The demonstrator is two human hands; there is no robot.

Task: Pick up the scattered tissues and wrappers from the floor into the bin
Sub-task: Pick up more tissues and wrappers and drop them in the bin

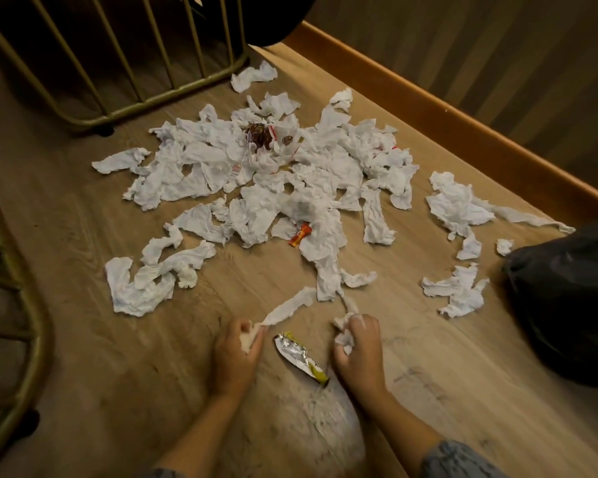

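Several crumpled white tissues [263, 188] lie spread over the wooden floor. An orange wrapper [300, 235] and a brown-and-white wrapper [260, 136] sit among them. A silver-and-yellow wrapper [301, 357] lies on the floor between my hands. My left hand [234, 353] is closed on one end of a long tissue strip [290, 307]. My right hand [359, 346] is closed on a bunched tissue [342, 334] whose strip trails up to the pile. A black bin bag [567, 301] sits at the right edge.
A gold metal railing [118, 108] stands at the back left, and another curves along the left edge [25, 305]. A wooden skirting board [446, 108] runs along the striped wall at the right. More tissues [460, 208] lie near the bag.
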